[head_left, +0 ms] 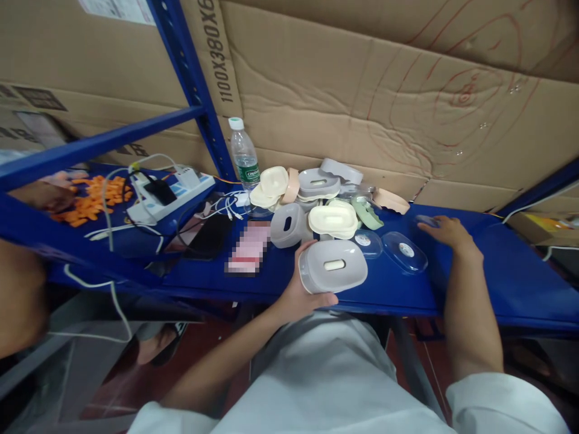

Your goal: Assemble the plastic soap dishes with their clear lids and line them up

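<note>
Head view: mid-frame, a gray box is being gripped by the left hand; for the right hand, this can't be told.

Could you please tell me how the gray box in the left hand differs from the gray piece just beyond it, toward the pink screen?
The gray box is held in the left hand, while the gray piece rests among the parts on the table. A cream bar shows in the box's slot; the piece's slot looks dark blue, with no bar visible. Both are gray, with rounded corners and an elongated slot.
</note>
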`<state>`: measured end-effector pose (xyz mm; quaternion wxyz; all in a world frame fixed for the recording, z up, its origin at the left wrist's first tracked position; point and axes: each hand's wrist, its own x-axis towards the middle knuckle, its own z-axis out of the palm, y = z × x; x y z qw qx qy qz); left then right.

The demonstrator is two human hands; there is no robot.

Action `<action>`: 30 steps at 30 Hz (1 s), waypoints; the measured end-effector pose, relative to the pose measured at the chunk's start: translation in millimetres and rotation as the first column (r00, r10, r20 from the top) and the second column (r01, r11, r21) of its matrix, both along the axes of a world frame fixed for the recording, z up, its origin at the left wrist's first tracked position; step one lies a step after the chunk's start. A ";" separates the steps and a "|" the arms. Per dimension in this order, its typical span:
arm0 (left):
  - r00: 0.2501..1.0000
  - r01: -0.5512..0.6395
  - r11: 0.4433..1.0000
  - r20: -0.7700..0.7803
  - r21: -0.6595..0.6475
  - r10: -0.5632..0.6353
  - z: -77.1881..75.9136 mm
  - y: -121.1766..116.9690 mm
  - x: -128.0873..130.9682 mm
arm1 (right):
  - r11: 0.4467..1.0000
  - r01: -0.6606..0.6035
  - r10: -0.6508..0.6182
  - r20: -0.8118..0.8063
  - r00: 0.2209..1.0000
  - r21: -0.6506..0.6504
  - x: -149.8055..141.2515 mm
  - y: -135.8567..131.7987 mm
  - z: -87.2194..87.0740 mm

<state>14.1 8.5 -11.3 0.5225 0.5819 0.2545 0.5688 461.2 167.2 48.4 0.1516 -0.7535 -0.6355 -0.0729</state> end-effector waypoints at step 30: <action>0.996 -0.040 0.997 -0.085 -0.069 0.034 -6.4 1.4 1.0 | 0.370 -0.782 0.929 -0.209 0.305 0.501 -181.3 -72.1 11.1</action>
